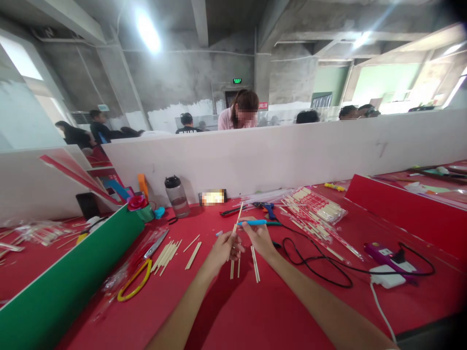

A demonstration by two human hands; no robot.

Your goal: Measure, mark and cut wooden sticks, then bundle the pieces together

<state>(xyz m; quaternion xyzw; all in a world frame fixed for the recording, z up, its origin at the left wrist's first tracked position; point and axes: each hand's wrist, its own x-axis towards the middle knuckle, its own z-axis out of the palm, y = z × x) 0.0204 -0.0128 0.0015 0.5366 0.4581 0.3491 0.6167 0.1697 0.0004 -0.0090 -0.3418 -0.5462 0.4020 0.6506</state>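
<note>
My left hand pinches a thin wooden stick that points up and away from me. My right hand grips a blue pen-like tool held level, its tip meeting the stick. Both hands hover over the red table near its middle. Loose wooden sticks lie on the cloth just under the hands. More cut sticks lie in a small heap to the left.
Yellow-handled scissors rest left of the sticks, beside a green board. Packs of wrapped chopsticks lie at the right rear. A black cable runs to a white power strip. A bottle stands by the white partition.
</note>
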